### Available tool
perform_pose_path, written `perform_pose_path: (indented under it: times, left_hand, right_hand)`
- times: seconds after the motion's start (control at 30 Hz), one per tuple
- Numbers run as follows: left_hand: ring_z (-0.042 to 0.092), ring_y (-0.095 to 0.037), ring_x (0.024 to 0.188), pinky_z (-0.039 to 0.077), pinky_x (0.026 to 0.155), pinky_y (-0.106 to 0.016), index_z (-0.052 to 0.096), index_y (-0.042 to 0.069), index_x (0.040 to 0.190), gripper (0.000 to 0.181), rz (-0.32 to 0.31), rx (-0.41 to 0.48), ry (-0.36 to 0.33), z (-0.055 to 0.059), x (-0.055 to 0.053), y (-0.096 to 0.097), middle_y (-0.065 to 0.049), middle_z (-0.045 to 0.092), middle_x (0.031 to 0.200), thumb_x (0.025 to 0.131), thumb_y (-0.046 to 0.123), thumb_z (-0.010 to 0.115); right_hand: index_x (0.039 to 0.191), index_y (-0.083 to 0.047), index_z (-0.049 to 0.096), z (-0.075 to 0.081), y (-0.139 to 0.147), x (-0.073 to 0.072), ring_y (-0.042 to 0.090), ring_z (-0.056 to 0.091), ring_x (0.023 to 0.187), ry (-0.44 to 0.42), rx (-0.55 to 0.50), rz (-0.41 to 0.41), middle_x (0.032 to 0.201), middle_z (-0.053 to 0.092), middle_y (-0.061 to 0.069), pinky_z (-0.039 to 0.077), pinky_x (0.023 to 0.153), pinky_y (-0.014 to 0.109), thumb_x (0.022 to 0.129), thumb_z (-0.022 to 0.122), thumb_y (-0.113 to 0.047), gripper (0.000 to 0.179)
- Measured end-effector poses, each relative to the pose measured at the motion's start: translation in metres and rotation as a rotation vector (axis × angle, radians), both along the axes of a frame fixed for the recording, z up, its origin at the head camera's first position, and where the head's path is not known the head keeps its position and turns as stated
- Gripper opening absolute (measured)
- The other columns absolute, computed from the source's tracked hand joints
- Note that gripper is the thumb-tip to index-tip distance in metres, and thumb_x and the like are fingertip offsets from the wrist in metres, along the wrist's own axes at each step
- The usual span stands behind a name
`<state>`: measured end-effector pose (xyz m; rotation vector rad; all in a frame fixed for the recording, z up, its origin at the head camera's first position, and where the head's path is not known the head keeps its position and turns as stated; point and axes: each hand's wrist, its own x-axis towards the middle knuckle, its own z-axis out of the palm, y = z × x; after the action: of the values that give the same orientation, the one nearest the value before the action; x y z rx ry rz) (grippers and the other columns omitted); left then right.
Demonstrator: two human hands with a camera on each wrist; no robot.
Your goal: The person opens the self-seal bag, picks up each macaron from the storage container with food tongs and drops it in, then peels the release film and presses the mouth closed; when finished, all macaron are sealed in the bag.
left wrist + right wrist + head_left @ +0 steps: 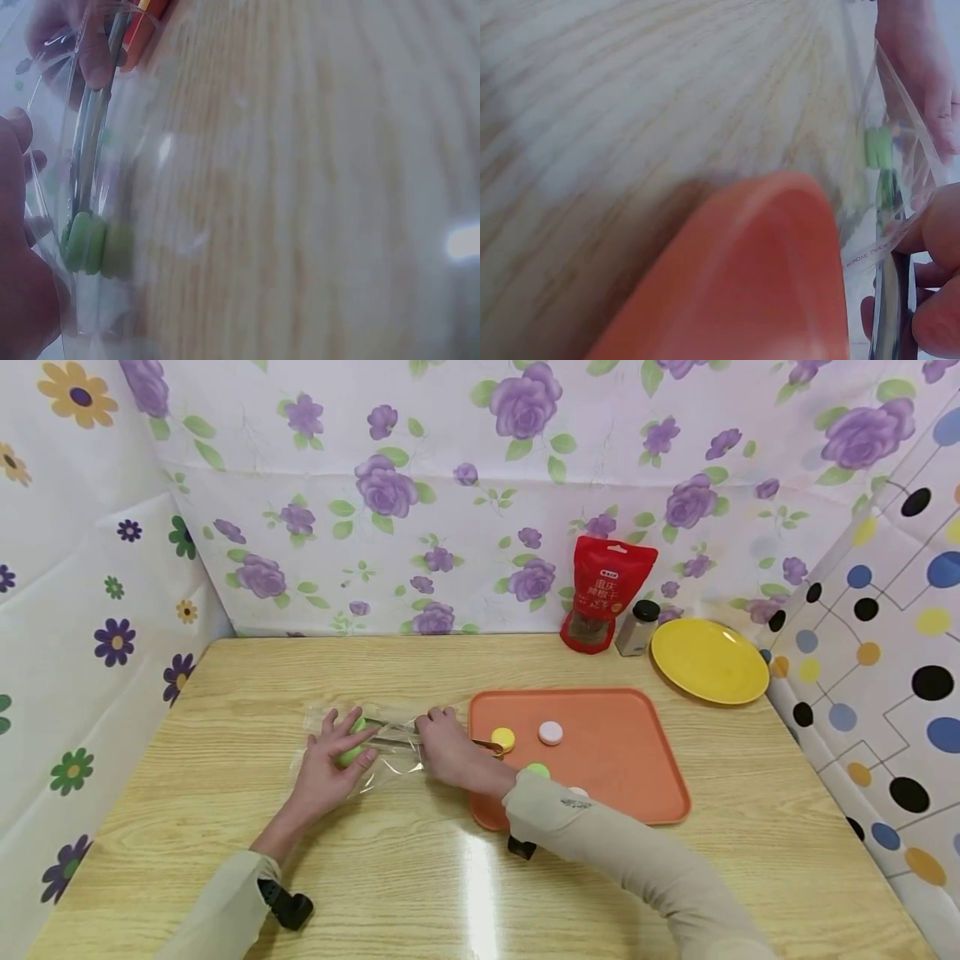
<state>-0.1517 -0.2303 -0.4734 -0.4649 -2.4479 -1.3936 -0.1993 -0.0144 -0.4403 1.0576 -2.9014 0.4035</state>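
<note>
A clear plastic bag (393,768) lies on its side with a green macaron (86,241) inside. Metal tongs (97,135) reach through its mouth, their tips at the macaron. My right hand (448,747) grips the tongs near the bag's opening, fingers curled round both arms. My left hand (335,764) rests over the bag's closed end with fingers spread and fairly straight, partly covering the macaron in the head view. The tongs' handle end overlaps the orange tray (600,697) beside a yellow macaron (503,740).
On the tray sit a white macaron (551,732), a green one (537,771) and a pale one (577,791) partly hidden by my right sleeve. Behind stand a red snack pouch (611,578) and a black-capped shaker (638,628); a yellow plate (708,660) is at the back right.
</note>
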Motion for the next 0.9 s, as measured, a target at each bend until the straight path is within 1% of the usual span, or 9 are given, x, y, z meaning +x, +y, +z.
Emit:
perform_pose_path:
  times: [0.07,0.13,0.23,0.33,0.47,0.57,0.73,0.9]
  left_hand:
    - [0.014,-0.059,0.141,-0.006,0.096,-0.084,0.071,-0.002,0.118,0.031,0.001,0.004,0.0,0.001,0.001,0.001,-0.031,0.043,0.146,0.087,0.0,0.074]
    - [0.015,-0.059,0.141,-0.006,0.096,-0.084,0.072,-0.002,0.117,0.03,0.004,0.005,0.0,0.001,0.002,0.001,-0.03,0.043,0.146,0.087,-0.001,0.074]
    - [0.015,-0.059,0.141,-0.005,0.096,-0.083,0.071,-0.001,0.118,0.03,0.006,0.007,-0.005,0.001,0.002,0.001,-0.029,0.043,0.147,0.088,-0.001,0.073]
    - [0.015,-0.059,0.141,-0.004,0.097,-0.084,0.071,-0.001,0.118,0.03,0.008,0.0,-0.007,0.0,0.001,0.0,-0.029,0.043,0.147,0.088,0.0,0.073]
    - [0.015,-0.059,0.141,-0.004,0.097,-0.084,0.071,-0.001,0.119,0.03,-0.001,-0.004,-0.006,-0.002,0.0,-0.002,-0.031,0.042,0.147,0.089,0.001,0.073]
    - [0.014,-0.06,0.141,-0.005,0.096,-0.084,0.071,-0.002,0.12,0.03,-0.014,0.001,-0.004,-0.003,-0.001,-0.003,-0.032,0.042,0.147,0.09,0.001,0.072]
    - [0.014,-0.061,0.14,-0.005,0.095,-0.084,0.071,-0.002,0.118,0.029,-0.017,0.01,0.004,-0.002,0.0,-0.002,-0.033,0.042,0.146,0.089,0.0,0.071]
    - [0.014,-0.061,0.14,-0.005,0.096,-0.084,0.071,-0.002,0.119,0.029,-0.015,0.015,-0.005,-0.003,0.0,-0.002,-0.032,0.042,0.146,0.089,0.0,0.072]
  right_hand:
    - [0.102,-0.002,0.065,-0.001,-0.001,0.0,0.026,0.057,0.096,0.035,0.006,0.016,0.095,0.062,0.01,0.041,0.088,0.036,0.093,0.067,-0.007,0.011]
    - [0.103,-0.002,0.064,-0.002,-0.001,0.0,0.026,0.057,0.096,0.041,0.008,0.022,0.096,0.062,0.01,0.041,0.089,0.036,0.093,0.067,-0.008,0.012]
    - [0.107,-0.001,0.064,-0.001,0.0,0.001,0.027,0.056,0.098,0.014,-0.005,0.019,0.1,0.062,0.011,0.042,0.089,0.036,0.094,0.067,-0.01,0.016]
    - [0.112,0.0,0.063,0.002,0.004,0.002,0.028,0.052,0.097,-0.04,-0.029,0.006,0.102,0.059,0.012,0.043,0.087,0.036,0.096,0.067,-0.013,0.021]
    - [0.114,0.001,0.062,0.006,0.013,0.004,0.027,0.051,0.095,-0.083,-0.045,0.002,0.101,0.057,0.011,0.042,0.086,0.037,0.097,0.067,-0.016,0.025]
    - [0.118,0.002,0.061,0.01,0.02,0.005,0.027,0.05,0.094,-0.1,-0.052,0.005,0.101,0.057,0.012,0.042,0.086,0.037,0.097,0.068,-0.016,0.028]
    - [0.126,0.005,0.058,0.015,0.039,0.01,0.029,0.046,0.093,-0.145,-0.08,0.008,0.104,0.054,0.015,0.042,0.08,0.037,0.097,0.067,-0.011,0.035]
    - [0.136,0.002,0.053,0.016,0.066,0.014,0.03,0.043,0.093,-0.158,-0.072,0.003,0.109,0.052,0.017,0.041,0.073,0.038,0.098,0.064,-0.007,0.04]
